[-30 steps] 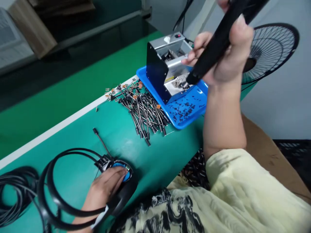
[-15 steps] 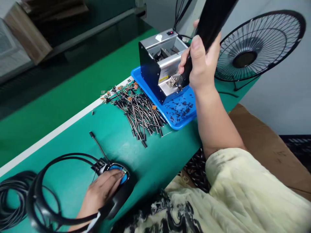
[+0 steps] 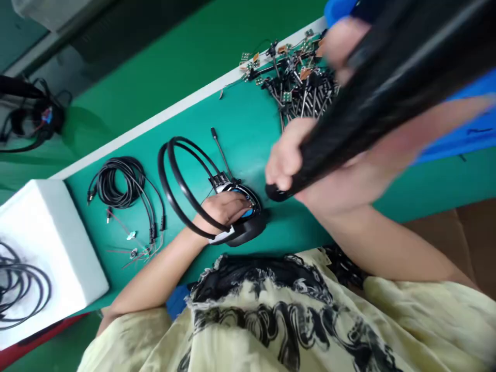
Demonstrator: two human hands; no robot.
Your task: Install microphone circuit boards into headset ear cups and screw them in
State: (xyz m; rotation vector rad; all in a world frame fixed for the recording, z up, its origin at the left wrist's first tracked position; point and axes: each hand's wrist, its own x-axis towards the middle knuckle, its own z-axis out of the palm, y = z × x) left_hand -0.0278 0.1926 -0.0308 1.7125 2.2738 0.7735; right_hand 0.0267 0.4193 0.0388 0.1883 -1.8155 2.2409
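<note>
My left hand [image 3: 227,211] reaches through the double headband of a black headset [image 3: 250,235] lying on the green bench. Its fingers are pressed together inside the open ear cup, at a small circuit board over a blue inner part [image 3: 247,212]; the fingertips are partly hidden. A microphone boom [image 3: 220,147] sticks out from the cup. My right hand [image 3: 337,170] is wrapped around a thick black electric screwdriver [image 3: 372,108], which is close to the camera and blurred. The narrow black end of the tool is above the bench, just right of the ear cup.
Coiled black cables [image 3: 120,181] with loose thin wires lie left of the headset. A white foam box [image 3: 50,227] at the left holds more cable. Several microphone booms with small boards [image 3: 302,77] are piled at the back, near a blue tray [image 3: 465,129].
The view has swung left. My right hand has brought the electric screwdriver from the metal machine in the blue tray to beside the headset. My left hand stays at the ear cup.
</note>
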